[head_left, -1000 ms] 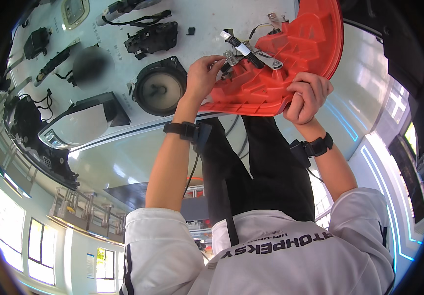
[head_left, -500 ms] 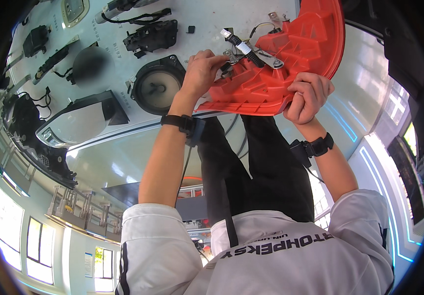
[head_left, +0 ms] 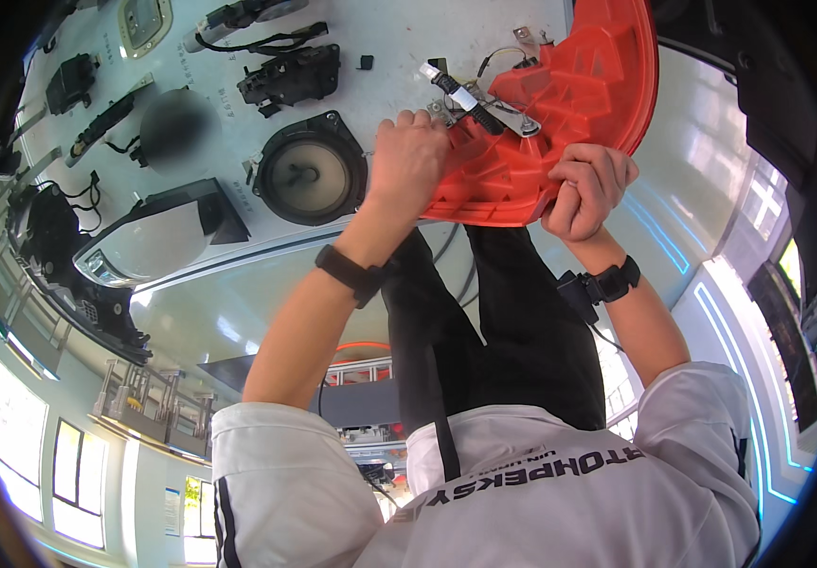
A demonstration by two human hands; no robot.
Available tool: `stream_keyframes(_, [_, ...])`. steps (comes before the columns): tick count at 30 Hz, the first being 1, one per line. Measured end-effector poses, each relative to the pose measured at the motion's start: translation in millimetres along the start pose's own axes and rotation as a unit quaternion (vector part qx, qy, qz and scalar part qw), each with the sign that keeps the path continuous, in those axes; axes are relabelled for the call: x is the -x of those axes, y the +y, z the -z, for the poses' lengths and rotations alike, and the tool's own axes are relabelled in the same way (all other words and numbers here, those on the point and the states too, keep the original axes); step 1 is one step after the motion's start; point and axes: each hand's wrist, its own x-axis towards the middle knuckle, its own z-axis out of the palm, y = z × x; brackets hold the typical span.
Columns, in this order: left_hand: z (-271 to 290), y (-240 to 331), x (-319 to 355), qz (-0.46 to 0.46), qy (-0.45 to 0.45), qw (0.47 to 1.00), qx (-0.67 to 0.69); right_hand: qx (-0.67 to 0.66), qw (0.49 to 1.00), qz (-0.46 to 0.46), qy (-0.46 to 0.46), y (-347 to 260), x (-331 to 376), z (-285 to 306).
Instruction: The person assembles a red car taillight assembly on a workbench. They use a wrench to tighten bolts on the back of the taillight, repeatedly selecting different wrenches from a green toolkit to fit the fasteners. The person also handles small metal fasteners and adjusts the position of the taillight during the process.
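Observation:
A red car tail light (head_left: 598, 104) lies with its back side up at the table's near right edge. My right hand (head_left: 586, 192) is closed round its near right rim. Over its left end my left hand (head_left: 410, 161) is bent, fingers curled; the fingertips and whatever they grip are hidden behind the knuckles. Just right of those fingers, a wiring harness with a black corrugated sleeve and a white connector (head_left: 465, 97) lies across the housing. A thin cable (head_left: 498, 59) loops to a socket farther back.
Left of my left hand sits a round speaker (head_left: 309, 168) in a black frame. Beyond it on the table (head_left: 380, 28) are a black lock-like unit (head_left: 290, 74), a wing mirror cover (head_left: 148, 232) and several other car parts. The table's near edge runs below the speaker.
My left hand has turned and shifted right over the tail light's left end, its forearm swinging with it. The tail light has slid slightly left; my right hand keeps its grip.

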Motion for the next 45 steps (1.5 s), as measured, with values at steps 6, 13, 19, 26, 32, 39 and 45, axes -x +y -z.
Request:
stream_keyframes(6, [1,18,-11,0.09,-0.039,0.995,-0.007,-0.002,1.0,0.003,-0.001,2,2,0])
stream_keyframes(13, [4,-8,-7,0.303,-0.04,0.911,0.276,-0.006,1.0,-0.002,0.001,1,1,1])
stream_keyframes(19, [-26,-21,-14,0.285,-0.064,0.735,0.612,-0.006,1.0,-0.003,-0.005,1,3,0])
stream_keyframes(26, [-47,-26,-18,0.3,-0.097,0.61,0.727,-0.002,1.0,0.002,-0.006,1,2,1])
stream_keyframes(32, [-36,-27,-20,0.341,-0.111,0.624,0.695,-0.005,1.0,-0.001,-0.004,1,2,1])
stream_keyframes(39, [-43,-25,-13,0.331,-0.082,0.587,0.734,-0.006,1.0,-0.003,-0.003,3,5,0])
stream_keyframes(45, [-46,-22,-11,0.314,-0.065,0.554,0.769,-0.006,1.0,-0.003,-0.003,2,3,1])
